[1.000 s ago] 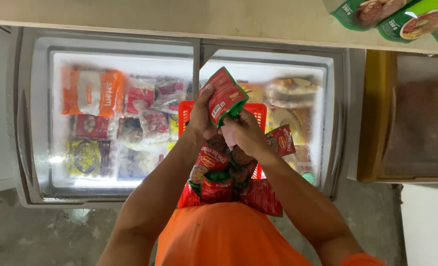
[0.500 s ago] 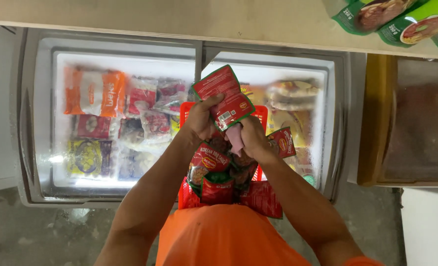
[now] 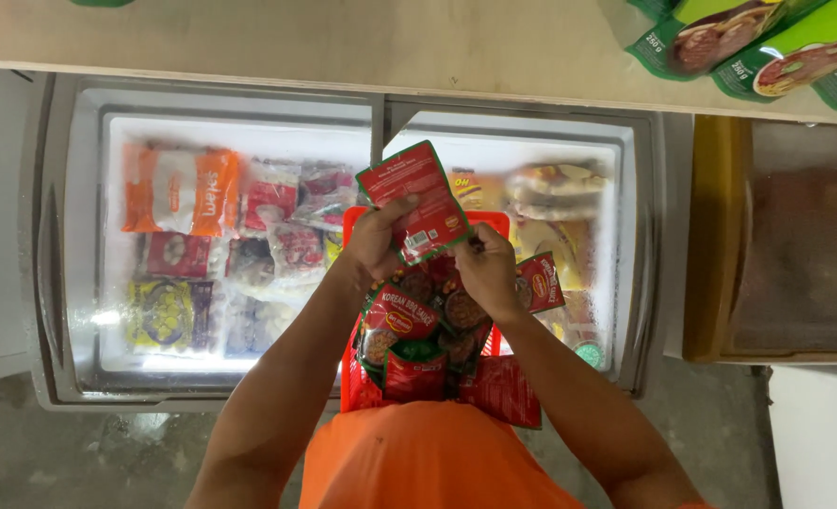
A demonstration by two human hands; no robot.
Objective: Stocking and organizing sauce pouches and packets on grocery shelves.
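Mid-frame: left hand (image 3: pixel 373 247) and right hand (image 3: pixel 486 273) both pinch red sauce pouch (image 3: pixel 416 202) above red basket (image 3: pixel 354 226); sorting stock, next needs a firm lift clear

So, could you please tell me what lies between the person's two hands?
In the head view, a red sauce pouch sits between the left hand and right hand, held above a red basket.
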